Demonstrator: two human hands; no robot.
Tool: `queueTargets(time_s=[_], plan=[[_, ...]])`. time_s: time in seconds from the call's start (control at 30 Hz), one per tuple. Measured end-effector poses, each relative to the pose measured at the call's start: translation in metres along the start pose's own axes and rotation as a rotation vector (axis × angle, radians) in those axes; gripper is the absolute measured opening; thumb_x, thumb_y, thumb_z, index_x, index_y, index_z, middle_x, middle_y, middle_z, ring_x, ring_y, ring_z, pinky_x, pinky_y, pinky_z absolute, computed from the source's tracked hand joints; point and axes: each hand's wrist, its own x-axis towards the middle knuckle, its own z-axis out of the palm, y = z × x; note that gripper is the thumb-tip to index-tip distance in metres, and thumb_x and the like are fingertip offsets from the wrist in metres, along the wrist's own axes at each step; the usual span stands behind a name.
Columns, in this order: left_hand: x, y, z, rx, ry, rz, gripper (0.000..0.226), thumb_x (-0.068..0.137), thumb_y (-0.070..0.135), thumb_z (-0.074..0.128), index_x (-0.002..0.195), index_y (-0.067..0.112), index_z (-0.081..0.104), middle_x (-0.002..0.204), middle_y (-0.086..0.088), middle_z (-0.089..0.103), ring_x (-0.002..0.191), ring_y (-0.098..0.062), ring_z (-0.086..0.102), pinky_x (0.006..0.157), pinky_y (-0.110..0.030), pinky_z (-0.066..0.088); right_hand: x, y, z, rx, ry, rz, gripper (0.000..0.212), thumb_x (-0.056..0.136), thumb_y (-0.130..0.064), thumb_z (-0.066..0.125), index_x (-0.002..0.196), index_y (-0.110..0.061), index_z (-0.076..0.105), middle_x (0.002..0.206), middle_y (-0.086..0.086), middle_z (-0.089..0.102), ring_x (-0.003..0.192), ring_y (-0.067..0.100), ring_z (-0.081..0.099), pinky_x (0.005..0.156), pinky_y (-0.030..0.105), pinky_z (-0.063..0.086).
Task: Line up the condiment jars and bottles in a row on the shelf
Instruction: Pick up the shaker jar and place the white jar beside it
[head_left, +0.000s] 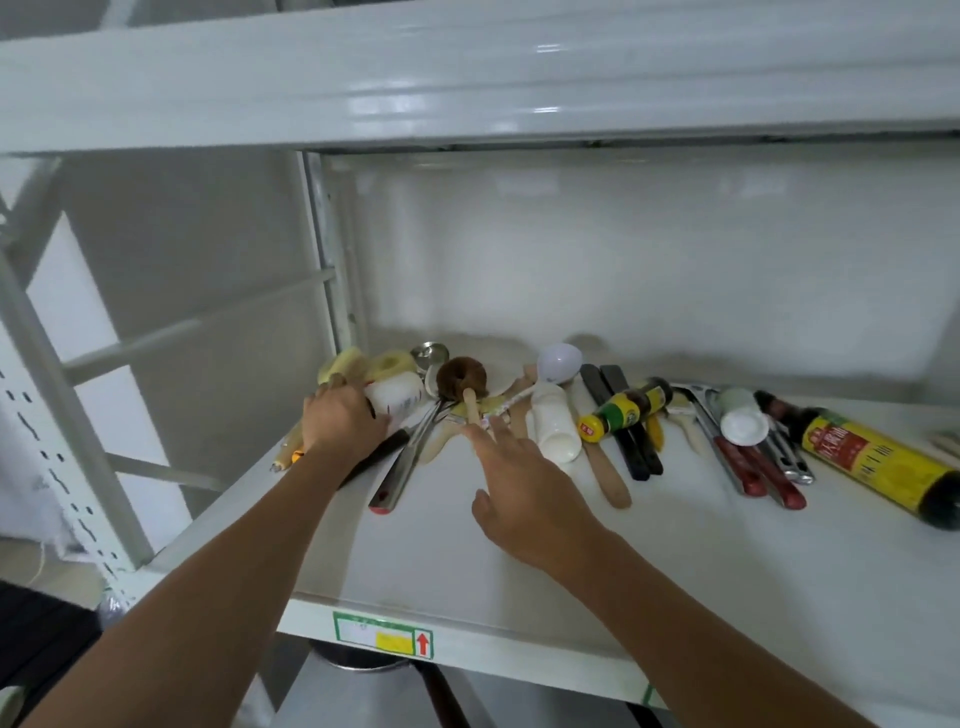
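**Left hand on a white jar, right hand spread over the clutter**

My left hand (340, 418) is wrapped around a white jar (395, 397) lying tipped at the left end of the shelf (519, 561); I cannot see into it. My right hand (524, 493) hovers open, fingers spread, holding nothing, its fingertips near a wooden-handled brown brush (461, 382).

Just right of that hand a white bottle (555, 426) lies on its side, opaque, contents hidden. Beside it a small dark bottle (626, 410) with a yellow cap and green-yellow label lies across black utensil handles. A white cup (743, 422) lies tipped, mouth toward me. Far right, a large dark sauce bottle (878, 462) with a yellow label lies flat. None of them stands upright; all are scattered among the utensils.
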Motion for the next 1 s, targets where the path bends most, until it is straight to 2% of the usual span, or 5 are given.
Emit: queueTargets(time_s=[0.23, 0.4, 0.63, 0.8, 1.0], plan=[[-0.015, 0.007, -0.064, -0.306, 0.098, 0.273, 0.049, 0.075, 0.017, 0.085, 0.114, 0.019, 0.057, 0.115, -0.001, 0.054, 0.11, -0.029, 0.054, 0.086, -0.042, 0.05, -0.011, -0.011, -0.023, -0.077, 0.002, 0.025, 0.077, 0.095, -0.018, 0.059, 0.162, -0.028, 0.022, 0.166, 0.007, 0.029, 0.138, 0.029, 0.045, 0.097, 0.04, 0.051], [-0.037, 0.017, -0.125, -0.584, -0.118, 0.421, 0.065, 0.069, 0.007, 0.091, 0.113, 0.036, 0.053, 0.115, 0.011, 0.06, 0.108, -0.02, 0.059, 0.088, -0.033, 0.053, -0.023, -0.024, -0.035, -0.039, 0.005, 0.042, 0.073, 0.094, -0.015, 0.058, 0.16, -0.022, 0.026, 0.16, 0.008, 0.035, 0.135, 0.033, 0.046, 0.091, 0.041, 0.049], [-0.1, 0.044, -0.157, -0.821, -0.394, 0.58, 0.062, 0.073, -0.001, 0.087, 0.123, 0.022, 0.06, 0.121, 0.003, 0.065, 0.119, -0.014, 0.061, 0.103, -0.024, 0.046, -0.045, -0.035, -0.021, 0.206, 0.011, 0.145, 0.077, 0.094, -0.036, 0.066, 0.158, -0.019, 0.027, 0.144, 0.009, 0.054, 0.127, 0.031, 0.057, 0.099, 0.051, 0.052], [-0.129, 0.059, -0.152, -0.832, -0.46, 0.56, 0.06, 0.079, 0.005, 0.087, 0.126, 0.022, 0.055, 0.124, 0.004, 0.06, 0.12, -0.011, 0.059, 0.105, -0.029, 0.049, -0.063, -0.035, -0.019, 0.257, 0.016, 0.248, 0.06, 0.095, -0.05, 0.068, 0.14, -0.02, 0.043, 0.128, 0.003, 0.066, 0.117, 0.028, 0.063, 0.096, 0.045, 0.046], [-0.149, 0.075, -0.133, -1.061, -0.369, 0.359, 0.075, 0.075, -0.002, 0.088, 0.135, 0.025, 0.049, 0.136, -0.001, 0.059, 0.123, -0.022, 0.062, 0.091, -0.031, 0.058, -0.07, -0.042, -0.001, 0.412, 0.041, 0.371, 0.077, 0.09, -0.06, 0.07, 0.147, -0.019, 0.039, 0.134, 0.004, 0.067, 0.122, 0.03, 0.064, 0.103, 0.05, 0.047]])
